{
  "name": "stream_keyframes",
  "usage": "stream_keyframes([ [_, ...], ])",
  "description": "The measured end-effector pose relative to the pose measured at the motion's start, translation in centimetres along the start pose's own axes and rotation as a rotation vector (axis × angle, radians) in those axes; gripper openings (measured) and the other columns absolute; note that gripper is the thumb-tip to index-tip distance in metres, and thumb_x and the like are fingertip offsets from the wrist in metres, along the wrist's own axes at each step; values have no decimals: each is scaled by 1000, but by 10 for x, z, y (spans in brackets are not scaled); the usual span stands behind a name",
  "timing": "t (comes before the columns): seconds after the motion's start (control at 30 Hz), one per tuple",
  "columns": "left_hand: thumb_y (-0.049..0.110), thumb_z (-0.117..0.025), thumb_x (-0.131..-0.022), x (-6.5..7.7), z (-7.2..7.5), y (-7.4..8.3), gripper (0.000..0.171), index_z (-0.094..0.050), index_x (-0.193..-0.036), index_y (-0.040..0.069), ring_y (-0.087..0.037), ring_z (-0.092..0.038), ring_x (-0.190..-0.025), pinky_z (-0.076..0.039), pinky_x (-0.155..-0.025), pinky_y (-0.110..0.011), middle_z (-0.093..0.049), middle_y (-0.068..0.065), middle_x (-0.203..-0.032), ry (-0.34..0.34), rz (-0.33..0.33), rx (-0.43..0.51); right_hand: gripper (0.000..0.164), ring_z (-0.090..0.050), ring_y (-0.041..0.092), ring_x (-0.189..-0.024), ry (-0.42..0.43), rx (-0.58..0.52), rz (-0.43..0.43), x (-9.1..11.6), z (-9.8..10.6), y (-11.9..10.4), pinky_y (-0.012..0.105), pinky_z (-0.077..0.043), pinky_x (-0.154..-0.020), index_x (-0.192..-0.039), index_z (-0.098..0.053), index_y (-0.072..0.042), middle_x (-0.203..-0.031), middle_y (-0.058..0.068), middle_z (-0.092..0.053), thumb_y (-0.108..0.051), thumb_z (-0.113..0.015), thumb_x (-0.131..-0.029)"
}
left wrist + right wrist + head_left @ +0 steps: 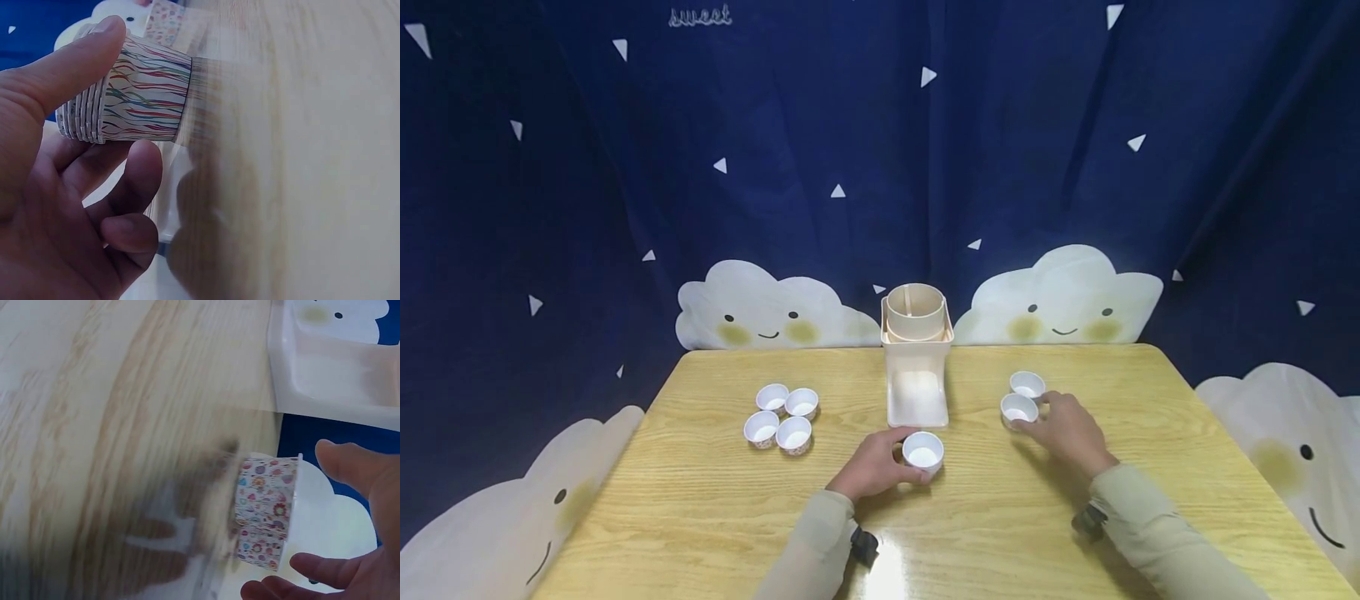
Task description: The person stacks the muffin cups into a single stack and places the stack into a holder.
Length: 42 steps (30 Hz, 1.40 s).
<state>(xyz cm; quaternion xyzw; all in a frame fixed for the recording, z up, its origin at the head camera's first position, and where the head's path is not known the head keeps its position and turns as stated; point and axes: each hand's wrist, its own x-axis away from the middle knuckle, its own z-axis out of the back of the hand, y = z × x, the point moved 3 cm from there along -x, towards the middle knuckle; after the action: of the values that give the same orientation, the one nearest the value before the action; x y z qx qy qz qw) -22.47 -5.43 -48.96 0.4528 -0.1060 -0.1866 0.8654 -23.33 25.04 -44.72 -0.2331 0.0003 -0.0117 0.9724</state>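
Observation:
My left hand [880, 462] grips a nested stack of paper baking cups [922, 454] just in front of the cream plastic holder. In the left wrist view the stack [147, 94] shows coloured wavy stripes and several layered rims, with the thumb across its side. My right hand [1070, 429] is spread beside two white paper cups with patterned sides, a nearer cup [1019, 408] and a farther cup [1027, 384]. The right wrist view shows dots and flowers on these cups [265, 494], with thumb and fingers apart from them.
A cream plastic holder [917, 367] with a round tube on top and a low tray stands at the table's back middle. Several patterned paper cups [794, 435] sit grouped on the left of the wooden table [700, 517]. A dark blue curtain [850, 125] hangs behind.

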Motion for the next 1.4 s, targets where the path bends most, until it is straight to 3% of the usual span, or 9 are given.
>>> stream_keyframes([
  [0.2, 28, -89, -71, 0, -1, -2, 61, -67, -127, 25, -19, -60, -119, -45, -103, -42, -71, 5, -120, 1, 1, 15, 82, -63, 37, -97, -27, 1, -29, -8, -10, 6, 45, -52, -73, -127, -55, 11, -116, 30, -64, -54, -74, -81],
  [0.47, 30, -89, -71, -1, -1, -3, 62, -66, -128, 26, -18, -60, -117, -45, -102, -41, -71, 5, -121, 10, -2, 5, 74, -58, 22, -72, -24, -6, -33, -14, -15, 8, 30, -42, -57, -122, -57, 11, -95, 20, -67, -49, -73, -82],
  [0.83, 31, -89, -70, -2, -2, -6, 66, -65, -130, 24, -23, -60, -122, -44, -107, -47, -68, 1, -129, 5, -5, 3, 69, -57, 24, -73, 36, -9, -15, -17, -16, 9, 30, -38, -55, -120, -60, 3, -93, 18, -67, -51, -75, -80],
  [1.4, 30, -89, -71, -1, -2, -5, 66, -64, -131, 24, -23, -59, -123, -44, -108, -46, -68, 2, -129, 4, 3, 9, 67, -60, 24, -77, 19, -25, 46, -21, -15, 8, 31, -43, -61, -118, -60, 10, -97, 21, -69, -44, -76, -80],
])
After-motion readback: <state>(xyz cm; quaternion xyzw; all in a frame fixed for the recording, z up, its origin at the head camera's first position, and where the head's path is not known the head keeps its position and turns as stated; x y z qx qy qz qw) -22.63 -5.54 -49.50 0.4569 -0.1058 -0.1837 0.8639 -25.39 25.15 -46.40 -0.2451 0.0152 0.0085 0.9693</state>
